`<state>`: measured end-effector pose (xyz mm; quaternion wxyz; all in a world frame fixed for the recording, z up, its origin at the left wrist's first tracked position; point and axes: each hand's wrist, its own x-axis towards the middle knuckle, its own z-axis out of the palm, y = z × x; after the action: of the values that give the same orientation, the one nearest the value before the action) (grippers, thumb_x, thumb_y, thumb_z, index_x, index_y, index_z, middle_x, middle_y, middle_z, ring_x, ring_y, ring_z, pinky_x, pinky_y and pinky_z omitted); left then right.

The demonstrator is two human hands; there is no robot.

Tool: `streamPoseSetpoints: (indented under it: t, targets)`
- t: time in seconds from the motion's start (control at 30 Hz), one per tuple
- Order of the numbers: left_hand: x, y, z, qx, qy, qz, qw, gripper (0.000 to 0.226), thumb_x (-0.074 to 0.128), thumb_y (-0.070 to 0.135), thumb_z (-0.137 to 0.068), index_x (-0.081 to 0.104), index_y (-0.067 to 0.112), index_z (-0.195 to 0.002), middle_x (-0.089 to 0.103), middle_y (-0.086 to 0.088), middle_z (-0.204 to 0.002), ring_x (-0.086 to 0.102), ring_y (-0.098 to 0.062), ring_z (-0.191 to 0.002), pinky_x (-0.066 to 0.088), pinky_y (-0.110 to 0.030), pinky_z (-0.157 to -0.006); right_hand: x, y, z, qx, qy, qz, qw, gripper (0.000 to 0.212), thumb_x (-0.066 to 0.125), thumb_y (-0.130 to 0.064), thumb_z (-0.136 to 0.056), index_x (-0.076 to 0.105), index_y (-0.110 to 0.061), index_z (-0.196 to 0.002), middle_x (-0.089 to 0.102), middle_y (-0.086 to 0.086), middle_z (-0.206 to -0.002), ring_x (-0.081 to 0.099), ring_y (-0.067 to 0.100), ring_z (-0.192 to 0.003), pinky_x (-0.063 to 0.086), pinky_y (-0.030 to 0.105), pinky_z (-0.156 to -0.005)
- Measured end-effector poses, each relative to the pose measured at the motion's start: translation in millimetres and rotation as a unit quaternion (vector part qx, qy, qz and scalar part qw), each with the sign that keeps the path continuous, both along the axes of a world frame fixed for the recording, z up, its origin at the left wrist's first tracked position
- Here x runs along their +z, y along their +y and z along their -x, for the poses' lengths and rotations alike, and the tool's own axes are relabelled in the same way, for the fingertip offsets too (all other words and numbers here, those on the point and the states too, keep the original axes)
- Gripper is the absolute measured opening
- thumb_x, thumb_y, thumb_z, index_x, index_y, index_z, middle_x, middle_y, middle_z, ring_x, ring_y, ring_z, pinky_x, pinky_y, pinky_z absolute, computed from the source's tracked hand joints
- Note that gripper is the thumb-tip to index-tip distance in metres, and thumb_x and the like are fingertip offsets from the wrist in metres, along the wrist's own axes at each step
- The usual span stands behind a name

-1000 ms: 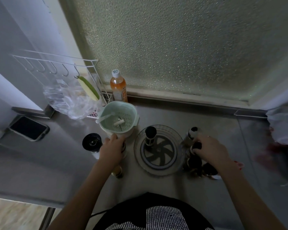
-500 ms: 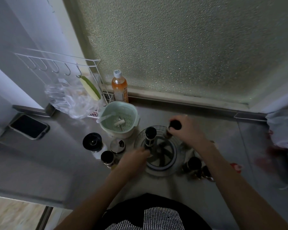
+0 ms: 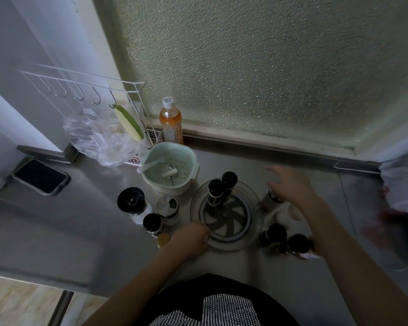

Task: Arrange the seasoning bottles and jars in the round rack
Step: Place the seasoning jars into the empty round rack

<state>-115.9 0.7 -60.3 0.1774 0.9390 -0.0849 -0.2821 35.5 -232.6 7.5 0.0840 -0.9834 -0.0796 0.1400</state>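
Observation:
The round rack (image 3: pixel 225 241) lies flat on the grey counter, a pinwheel pattern in its middle. Two black-capped bottles (image 3: pixel 216 191) (image 3: pixel 229 181) stand upright at its far edge. My left hand (image 3: pixel 191 236) holds the rack's near-left rim. My right hand (image 3: pixel 290 187) hovers blurred to the right of the rack with fingers spread, holding nothing, above a small jar (image 3: pixel 270 200). Left of the rack stand a black-lidded jar (image 3: pixel 131 203), a clear shaker (image 3: pixel 167 209) and a black-capped bottle (image 3: pixel 152 224). Two dark-capped bottles (image 3: pixel 276 235) (image 3: pixel 299 244) stand at the near right.
A pale green colander bowl (image 3: pixel 170 169) sits behind the rack's left side. An orange drink bottle (image 3: pixel 171 123) stands by the frosted window. A white wire rack with hooks (image 3: pixel 80 90) and a plastic bag (image 3: pixel 99 140) are at the left, a phone (image 3: pixel 40 176) further left.
My right hand set a second black-capped bottle on the rack's far edge, let go and drew back to the right. My left hand left the jars and took the rack's near rim.

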Motion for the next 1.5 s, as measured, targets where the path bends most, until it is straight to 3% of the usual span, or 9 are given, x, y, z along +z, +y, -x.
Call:
streamPoseSetpoints:
  t: [0.13,0.47,0.6,0.9,1.1,1.2,1.27,1.37,1.5]
  targets:
    - [-1,-2,-3,0.058,-0.011,-0.029,0.998,0.025,0.044,0.02,-0.089,0.053,0.01,-0.109,0.054,-0.016,-0.116,0.048,-0.033,-0.114,0.048,-0.044,-0.087,-16,-8,14,-0.026,0.123,-0.031,0.992,0.05,0.058,-0.022,-0.089,0.044,-0.014,-0.137,0.051,0.015,-0.137,0.048,0.031,-0.123,0.04,0.035,-0.098]
    - [-12,2,8,0.108,-0.036,0.024,0.993,0.034,0.045,0.021,-0.088,0.047,0.009,-0.12,0.05,-0.017,-0.117,0.044,-0.031,-0.116,0.045,-0.042,-0.089,12,5,33,-0.038,-0.065,-0.063,0.995,0.048,0.074,-0.04,-0.059,0.055,-0.03,-0.102,0.052,0.005,-0.095,0.057,0.028,-0.08,0.047,0.033,-0.067]
    - [-11,0,5,0.121,-0.028,0.019,0.992,0.028,0.045,0.025,-0.089,0.047,0.006,-0.109,0.051,-0.019,-0.115,0.045,-0.033,-0.114,0.044,-0.042,-0.085,8,20,26,-0.018,-0.003,-0.131,0.991,0.044,0.074,-0.031,-0.06,0.058,-0.024,-0.1,0.059,0.008,-0.096,0.058,0.026,-0.083,0.046,0.031,-0.068]
    - [-12,-3,5,0.142,-0.02,0.027,0.989,0.036,0.052,0.03,-0.085,0.042,0.009,-0.113,0.051,-0.017,-0.117,0.046,-0.033,-0.113,0.044,-0.041,-0.082,-24,38,23,0.005,0.05,-0.149,0.988,0.054,0.077,-0.025,-0.072,0.05,-0.018,-0.118,0.059,0.011,-0.119,0.057,0.027,-0.104,0.048,0.037,-0.083]
    - [-16,-4,4,0.151,-0.023,0.017,0.988,0.038,0.052,0.028,-0.083,0.042,0.009,-0.114,0.052,-0.018,-0.117,0.047,-0.034,-0.112,0.045,-0.042,-0.083,-4,55,35,0.107,-0.162,-0.014,0.981,0.076,0.073,-0.056,-0.065,0.037,-0.031,-0.127,0.05,0.002,-0.134,0.047,0.027,-0.124,0.03,0.052,-0.102]
    - [-16,-5,3,0.153,-0.02,0.013,0.988,0.039,0.053,0.029,-0.083,0.043,0.009,-0.114,0.052,-0.018,-0.118,0.047,-0.034,-0.113,0.046,-0.042,-0.085,-9,84,38,0.221,-0.088,0.017,0.971,0.077,0.07,-0.053,-0.071,0.029,-0.038,-0.135,0.041,-0.003,-0.145,0.034,0.021,-0.137,-0.003,0.066,-0.109]
    - [-16,-6,4,0.154,-0.016,0.017,0.988,0.04,0.053,0.029,-0.083,0.043,0.009,-0.116,0.052,-0.018,-0.119,0.047,-0.034,-0.114,0.046,-0.042,-0.087,-17,101,35,0.255,-0.076,0.034,0.963,0.061,0.067,-0.043,-0.079,0.036,-0.039,-0.131,0.045,-0.005,-0.141,0.035,0.021,-0.136,-0.012,0.067,-0.107]
    - [-16,-6,7,0.161,-0.025,0.028,0.986,0.041,0.052,0.028,-0.084,0.043,0.009,-0.119,0.052,-0.017,-0.118,0.048,-0.033,-0.114,0.045,-0.04,-0.087,-28,113,32,0.24,-0.094,0.009,0.966,0.023,0.061,-0.028,-0.086,0.052,-0.03,-0.107,0.059,-0.002,-0.117,0.049,0.023,-0.12,-0.008,0.064,-0.11]
    - [-16,-7,7,0.154,-0.023,0.019,0.988,0.039,0.051,0.029,-0.085,0.043,0.009,-0.118,0.051,-0.017,-0.119,0.047,-0.033,-0.114,0.046,-0.042,-0.086,-31,113,29,0.21,-0.065,-0.058,0.974,0.03,0.062,-0.029,-0.086,0.052,-0.029,-0.115,0.057,-0.001,-0.124,0.047,0.023,-0.124,-0.006,0.057,-0.113]
